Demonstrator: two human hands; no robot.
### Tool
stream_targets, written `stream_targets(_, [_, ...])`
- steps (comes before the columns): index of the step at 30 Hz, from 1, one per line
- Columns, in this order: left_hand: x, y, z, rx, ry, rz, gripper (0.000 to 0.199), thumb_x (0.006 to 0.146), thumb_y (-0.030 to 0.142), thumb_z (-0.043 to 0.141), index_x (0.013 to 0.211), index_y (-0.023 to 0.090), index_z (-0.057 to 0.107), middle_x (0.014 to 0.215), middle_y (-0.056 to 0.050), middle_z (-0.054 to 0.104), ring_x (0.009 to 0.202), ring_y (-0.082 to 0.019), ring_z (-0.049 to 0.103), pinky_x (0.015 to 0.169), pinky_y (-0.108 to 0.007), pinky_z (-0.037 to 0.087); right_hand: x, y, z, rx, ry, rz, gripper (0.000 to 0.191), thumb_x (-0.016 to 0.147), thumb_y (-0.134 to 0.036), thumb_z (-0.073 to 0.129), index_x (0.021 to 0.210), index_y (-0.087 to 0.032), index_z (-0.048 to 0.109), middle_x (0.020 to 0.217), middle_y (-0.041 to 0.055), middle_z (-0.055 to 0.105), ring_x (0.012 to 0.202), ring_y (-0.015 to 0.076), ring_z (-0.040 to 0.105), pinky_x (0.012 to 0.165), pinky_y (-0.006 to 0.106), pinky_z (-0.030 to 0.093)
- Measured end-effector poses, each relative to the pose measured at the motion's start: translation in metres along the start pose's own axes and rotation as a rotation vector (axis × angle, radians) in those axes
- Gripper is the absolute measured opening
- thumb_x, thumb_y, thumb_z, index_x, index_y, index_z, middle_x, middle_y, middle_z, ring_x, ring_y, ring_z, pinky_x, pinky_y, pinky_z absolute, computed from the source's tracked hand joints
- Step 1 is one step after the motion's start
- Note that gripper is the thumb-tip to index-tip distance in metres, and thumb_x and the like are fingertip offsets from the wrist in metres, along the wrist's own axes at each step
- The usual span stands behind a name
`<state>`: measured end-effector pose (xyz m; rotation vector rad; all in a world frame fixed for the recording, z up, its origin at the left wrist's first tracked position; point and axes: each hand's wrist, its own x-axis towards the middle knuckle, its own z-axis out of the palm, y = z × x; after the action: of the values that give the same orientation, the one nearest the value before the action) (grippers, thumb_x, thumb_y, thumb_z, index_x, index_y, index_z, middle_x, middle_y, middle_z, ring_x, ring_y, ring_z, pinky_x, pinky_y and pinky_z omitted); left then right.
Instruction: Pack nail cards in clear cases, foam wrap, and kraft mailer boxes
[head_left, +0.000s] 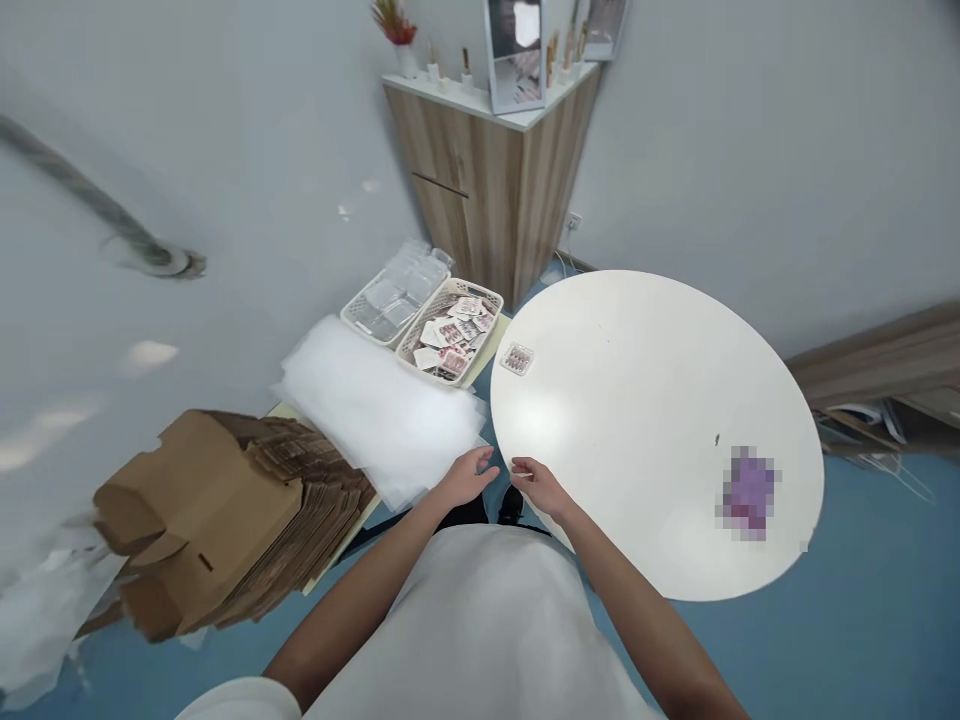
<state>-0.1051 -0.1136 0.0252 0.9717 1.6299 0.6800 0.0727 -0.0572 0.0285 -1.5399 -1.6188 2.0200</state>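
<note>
My left hand [470, 477] hovers at the right edge of a stack of translucent white plastic sheets [382, 400]; its fingers are apart and nothing is in them. Across a small gap, my right hand [538, 484] is over the near left edge of the round white table [637, 400], fingers loosely curved and holding nothing. A small clear case with several pinkish pieces [517, 359] lies on that table's left side, beyond my right hand.
Left of the table, one basket [448, 335] holds printed cards and another [394, 295] clear plastic boxes. Flattened brown cardboard boxes [217, 510] are stacked at left. A pixelated purple item [748, 493] lies on the table's right. A wooden cabinet [487, 190] fills the corner.
</note>
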Motion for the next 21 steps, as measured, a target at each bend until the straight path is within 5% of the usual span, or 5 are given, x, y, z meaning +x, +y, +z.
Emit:
stream_targets(7, [-0.033, -0.018, -0.037, 0.01, 0.209, -0.016, 0.05, 0.069, 0.042, 0.059, 0.113, 0.02, 0.053, 0.118, -0.011, 0.055, 0.104, -0.025, 0.054, 0.084, -0.036, 0.044, 0.018, -0.01, 0.033, -0.08, -0.111, -0.086, 0.044, 0.069, -0.035, 0.058, 0.11, -0.018, 0.054, 0.11, 0.0093, 0.057, 0.102, 0.0196, 0.054, 0.086, 0.034, 0.043])
stream_targets(15, [-0.067, -0.035, -0.079, -0.262, 0.393, 0.028, 0.046, 0.068, 0.039, 0.062, 0.106, 0.015, 0.056, 0.103, -0.012, 0.062, 0.091, -0.021, 0.06, 0.081, -0.035, 0.047, 0.039, -0.043, 0.097, -0.261, -0.214, -0.17, 0.042, 0.068, -0.034, 0.059, 0.108, -0.021, 0.056, 0.107, 0.0072, 0.058, 0.098, 0.0195, 0.055, 0.081, 0.033, 0.045])
stream_targets(21, [-0.074, -0.054, -0.093, -0.306, 0.403, 0.001, 0.044, 0.068, 0.038, 0.064, 0.104, 0.014, 0.056, 0.103, -0.011, 0.061, 0.087, -0.019, 0.061, 0.079, -0.034, 0.047, 0.038, -0.052, 0.134, -0.248, -0.289, -0.158, 0.045, 0.07, -0.038, 0.059, 0.111, -0.021, 0.054, 0.107, 0.0084, 0.058, 0.092, 0.0192, 0.057, 0.075, 0.032, 0.046])
